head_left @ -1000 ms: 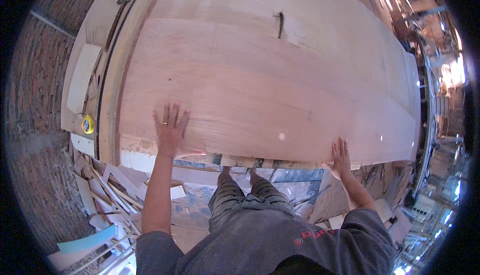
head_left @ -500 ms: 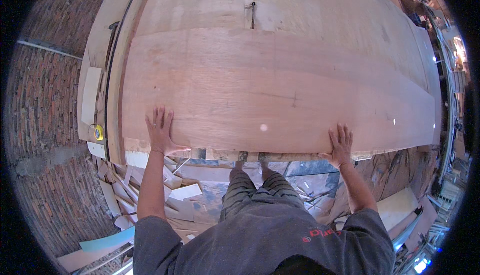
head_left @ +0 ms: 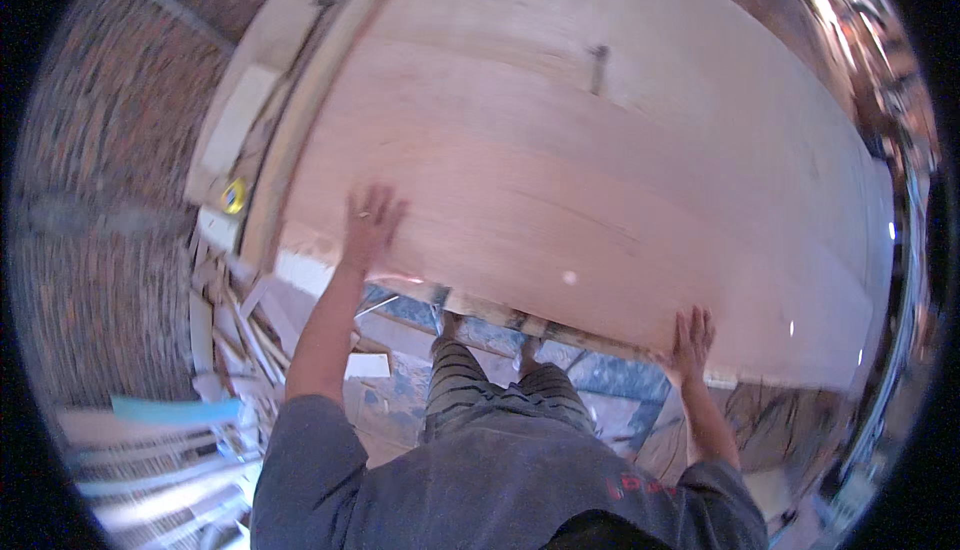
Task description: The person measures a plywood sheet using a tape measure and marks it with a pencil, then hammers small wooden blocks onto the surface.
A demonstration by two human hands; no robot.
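Note:
A wide reddish plywood sheet (head_left: 500, 190) lies flat on a larger pale board (head_left: 720, 50). My left hand (head_left: 372, 228) rests on the sheet close to its front edge at the left, fingers stretched out and thumb pointing along the edge. Farther right, my right hand (head_left: 690, 348) lies at the same front edge, its fingers extended over the top and its thumb out toward the left. Neither hand grips anything. Motion smears the picture somewhat. Beyond the sheet's far edge, a small dark slot or hook-like mark (head_left: 599, 70) shows on the pale board.
A long wooden strip (head_left: 318, 100) runs along the left side. Beside it are a yellow tape measure (head_left: 234, 196) and a pale offcut (head_left: 240, 120). Scrap pieces (head_left: 225, 325) and a teal strip (head_left: 178, 410) lie on the floor at left, near a brick wall (head_left: 100, 300).
The whole view has swung, so the sheet now slants down to the right and the tape measure sits higher in the picture. Both hands stay on the sheet near its front edge.

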